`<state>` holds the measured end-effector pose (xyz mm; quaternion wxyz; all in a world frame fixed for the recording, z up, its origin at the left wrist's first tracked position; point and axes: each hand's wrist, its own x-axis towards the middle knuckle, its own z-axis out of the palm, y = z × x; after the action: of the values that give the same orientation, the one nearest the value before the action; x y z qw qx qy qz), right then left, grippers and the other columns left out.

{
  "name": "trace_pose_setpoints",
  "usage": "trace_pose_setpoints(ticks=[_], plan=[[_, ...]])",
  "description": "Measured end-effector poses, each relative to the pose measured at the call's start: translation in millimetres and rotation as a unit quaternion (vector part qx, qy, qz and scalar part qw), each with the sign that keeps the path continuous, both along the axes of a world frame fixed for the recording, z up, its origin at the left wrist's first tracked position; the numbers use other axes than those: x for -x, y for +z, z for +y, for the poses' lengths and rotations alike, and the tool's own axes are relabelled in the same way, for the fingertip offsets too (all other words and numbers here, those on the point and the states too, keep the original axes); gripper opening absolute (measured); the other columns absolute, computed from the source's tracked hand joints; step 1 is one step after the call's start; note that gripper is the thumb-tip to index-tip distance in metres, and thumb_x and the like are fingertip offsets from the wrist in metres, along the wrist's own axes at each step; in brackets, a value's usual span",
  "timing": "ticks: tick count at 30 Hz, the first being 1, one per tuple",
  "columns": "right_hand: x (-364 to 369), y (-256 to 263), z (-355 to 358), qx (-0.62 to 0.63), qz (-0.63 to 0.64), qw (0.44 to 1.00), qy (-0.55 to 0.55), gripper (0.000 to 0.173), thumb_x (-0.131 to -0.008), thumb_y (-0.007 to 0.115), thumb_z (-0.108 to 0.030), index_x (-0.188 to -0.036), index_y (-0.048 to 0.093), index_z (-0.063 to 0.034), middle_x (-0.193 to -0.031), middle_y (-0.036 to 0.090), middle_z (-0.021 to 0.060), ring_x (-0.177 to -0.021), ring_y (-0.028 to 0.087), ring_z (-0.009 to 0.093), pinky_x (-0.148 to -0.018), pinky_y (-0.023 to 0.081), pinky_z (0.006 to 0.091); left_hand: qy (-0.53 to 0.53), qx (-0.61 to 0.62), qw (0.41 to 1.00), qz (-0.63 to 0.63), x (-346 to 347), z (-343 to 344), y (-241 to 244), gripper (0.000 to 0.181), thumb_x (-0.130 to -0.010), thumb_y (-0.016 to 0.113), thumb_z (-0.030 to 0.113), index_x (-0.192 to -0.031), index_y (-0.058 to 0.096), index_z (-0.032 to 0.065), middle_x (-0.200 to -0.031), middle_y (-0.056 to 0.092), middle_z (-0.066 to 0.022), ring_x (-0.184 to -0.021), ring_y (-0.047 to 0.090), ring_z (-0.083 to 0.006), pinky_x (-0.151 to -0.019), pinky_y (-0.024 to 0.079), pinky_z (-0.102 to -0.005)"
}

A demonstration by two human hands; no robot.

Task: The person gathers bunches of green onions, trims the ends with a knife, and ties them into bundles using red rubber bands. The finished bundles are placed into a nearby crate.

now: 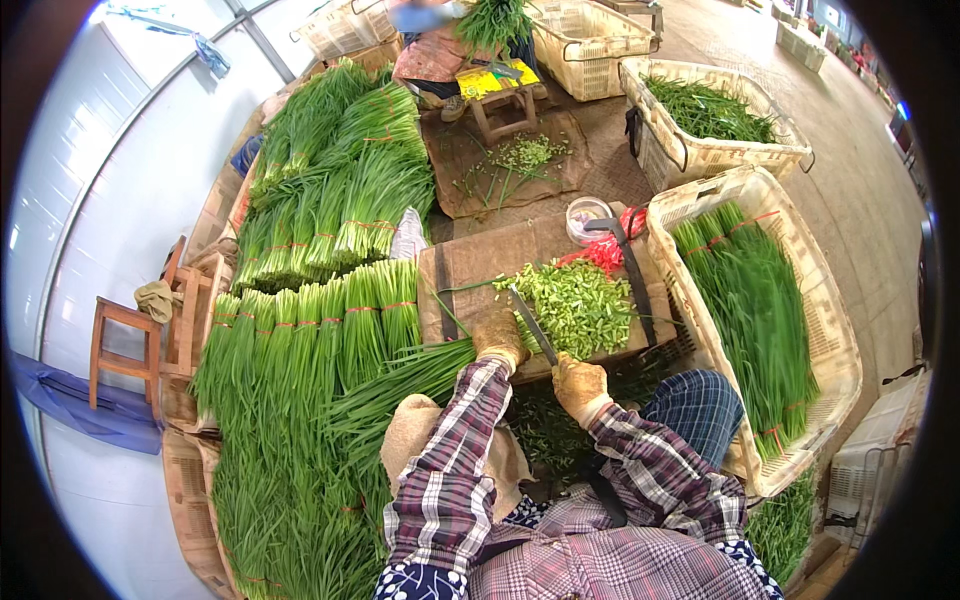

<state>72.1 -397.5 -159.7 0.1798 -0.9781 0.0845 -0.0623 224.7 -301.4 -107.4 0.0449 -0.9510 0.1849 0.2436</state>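
Note:
My left hand (498,334), in a stained work glove, is closed on a bunch of green leafy stalks (420,375), perhaps garlic chives, whose leaves trail to the left. My gloved right hand (580,387) grips a long-bladed knife (534,324); its blade lies just right of my left hand, beside the stalk ends. Short cut pieces of stalk (589,307) are heaped on the cloth-covered board (487,251). Behind the heap are red ties (604,253) and a round clear tub (586,217). Banded bunches (360,307) stand in rows at the left.
A plastic crate (832,352) of banded bunches stands close on the right, with another crate (664,161) of greens behind it. A person (435,56) sits across from me by a small wooden stool (501,109), holding greens. A wooden stool (124,360) stands far left.

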Motion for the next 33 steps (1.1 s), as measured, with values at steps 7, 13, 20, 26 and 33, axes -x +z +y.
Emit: trace_pose_setpoints(ticks=[7,13,20,26,33], plan=[[-1.3,0.4,-1.6,-0.005,0.021,1.0,0.012,0.018,-0.091,0.058,-0.024,-0.094,0.059,-0.0062,-0.065,0.065,0.0114,-0.061,0.066,0.03,-0.054,0.05,0.0415,-0.023,0.011,0.998,-0.064,4.2,2.6,-10.2,0.077,-0.066,0.087,0.046,-0.125,0.06,0.0062,-0.126,0.062,-0.0142,-0.118,0.06,-0.0289,-0.098,0.05,-0.038],[-23.5,-4.1,1.0,-0.008,0.052,0.999,-0.008,0.013,-0.091,0.053,-0.019,-0.091,0.058,-0.0072,-0.067,0.067,0.0131,-0.066,0.068,0.033,-0.058,0.051,0.046,-0.034,0.011,0.995,-0.095,-0.8,0.3,-26.9,0.072,-0.064,0.086,0.036,-0.125,0.06,0.0079,-0.12,0.066,-0.0131,-0.113,0.063,-0.0286,-0.094,0.052,-0.0381],[-55.8,-13.8,-1.9,-0.009,0.122,0.992,0.015,0.016,-0.088,0.052,-0.015,-0.086,0.065,-0.0059,-0.082,0.072,0.0184,-0.081,0.072,0.032,-0.07,0.056,0.043,-0.014,0.022,0.998,-0.053,-4.4,1.4,-34.6,0.06,-0.071,0.077,0.028,-0.125,0.062,0.008,-0.12,0.066,-0.0155,-0.115,0.062,-0.0296,-0.097,0.049,-0.0423],[-16.7,-1.3,-5.8,-0.019,0.15,0.988,0.017,0.015,-0.088,0.054,-0.016,-0.092,0.063,-0.0053,-0.079,0.071,0.0155,-0.077,0.071,0.032,-0.067,0.055,0.0438,-0.006,0.012,1.0,-0.025,-3.7,2.8,-13.3,0.041,-0.073,0.077,0.027,-0.11,0.071,0.0107,-0.116,0.069,-0.013,-0.109,0.066,-0.0292,-0.089,0.054,-0.0379],[-84.4,-27.9,14.2,-0.002,0.153,0.987,-0.038,0.018,-0.087,0.054,-0.014,-0.094,0.069,-0.0067,-0.09,0.073,0.0144,-0.087,0.072,0.03,-0.071,0.056,0.0415,-0.03,0.056,0.997,-0.044,-6.3,11.2,-28.1,0.056,-0.072,0.075,0.035,-0.12,0.059,0.0106,-0.12,0.063,-0.0161,-0.111,0.062,-0.034,-0.092,0.051,-0.0438]])
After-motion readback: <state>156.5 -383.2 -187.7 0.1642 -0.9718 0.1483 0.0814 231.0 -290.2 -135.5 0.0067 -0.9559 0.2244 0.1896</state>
